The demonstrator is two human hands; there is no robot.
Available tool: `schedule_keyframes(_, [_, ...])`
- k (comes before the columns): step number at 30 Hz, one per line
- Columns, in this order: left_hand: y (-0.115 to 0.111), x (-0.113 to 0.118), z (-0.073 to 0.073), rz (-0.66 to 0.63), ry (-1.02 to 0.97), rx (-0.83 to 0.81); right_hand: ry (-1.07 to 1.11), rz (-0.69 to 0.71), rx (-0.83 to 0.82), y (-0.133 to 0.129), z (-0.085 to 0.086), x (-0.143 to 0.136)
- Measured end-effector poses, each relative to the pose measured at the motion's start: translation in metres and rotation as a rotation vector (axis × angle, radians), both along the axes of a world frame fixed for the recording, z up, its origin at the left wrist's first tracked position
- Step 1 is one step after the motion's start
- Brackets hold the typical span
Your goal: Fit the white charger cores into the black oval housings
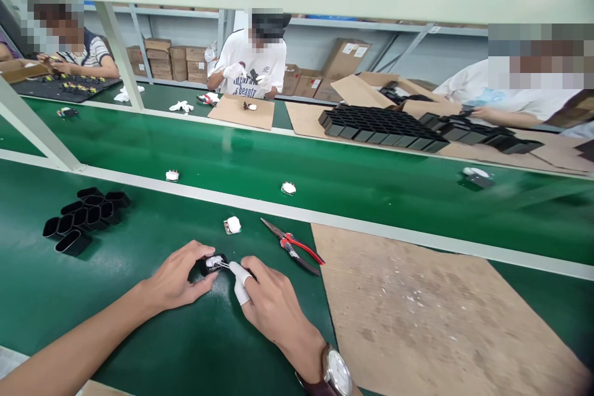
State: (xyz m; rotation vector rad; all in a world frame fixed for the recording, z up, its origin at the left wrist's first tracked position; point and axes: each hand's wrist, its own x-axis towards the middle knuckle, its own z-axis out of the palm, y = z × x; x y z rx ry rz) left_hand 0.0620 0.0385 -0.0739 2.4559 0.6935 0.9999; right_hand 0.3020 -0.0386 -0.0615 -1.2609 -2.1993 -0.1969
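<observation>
Thumb and fingers of my left hand (177, 277) close around the sides of a small black oval housing (203, 267). A white-coated part (214, 261) sits in the housing's opening. My right hand (273, 300), with white finger covers on thumb and forefinger, pinches thin metal tweezers (224, 265). Their tips reach the white-coated part at the opening; whether they grip it I cannot tell. Just beyond my hands a small circuit board with a white blob (232, 225) lies on the green table. Red-handled pliers (294, 246) lie to its right, jaws pointing away.
Several black oval housings (88, 218) stand grouped at left. A stained cardboard sheet (445, 315) covers the right side. Beyond a pale rail (260, 205), a green belt (223, 151) carries small white-topped parts (288, 188). Across it, co-workers sit near rows of black cases (380, 127).
</observation>
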Motion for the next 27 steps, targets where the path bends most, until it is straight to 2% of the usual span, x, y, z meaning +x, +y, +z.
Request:
schedule_keyframes(3, [0.003,-0.001,0.005,-0.076,0.026,0.018,0.045,-0.098,0.028,0.006,-0.005,0.007])
schedule_keyframes(6, [0.005,-0.002,0.007,-0.159,-0.004,0.037,-0.016,-0.224,0.035,0.014,-0.012,0.017])
schedule_keyframes(11, [0.007,-0.006,0.006,-0.12,0.055,0.001,-0.2,-0.313,-0.092,0.022,-0.022,0.028])
schedule_keyframes(17, [0.007,-0.009,0.003,-0.176,0.03,0.145,-0.162,-0.314,-0.088,0.022,-0.022,0.023])
schedule_keyframes(21, [0.002,-0.003,0.004,-0.17,0.012,0.122,-0.126,-0.273,-0.071,0.021,-0.021,0.018])
schedule_keyframes(23, [0.001,0.001,0.006,-0.146,-0.015,0.01,-0.139,-0.252,-0.08,0.02,-0.02,0.015])
schedule_keyframes(24, [0.001,0.003,0.007,-0.116,-0.055,-0.108,-0.146,-0.24,-0.086,0.019,-0.019,0.014])
schedule_keyframes(27, [0.005,0.007,0.012,0.035,-0.267,-0.662,-0.156,-0.224,-0.091,0.018,-0.017,0.011])
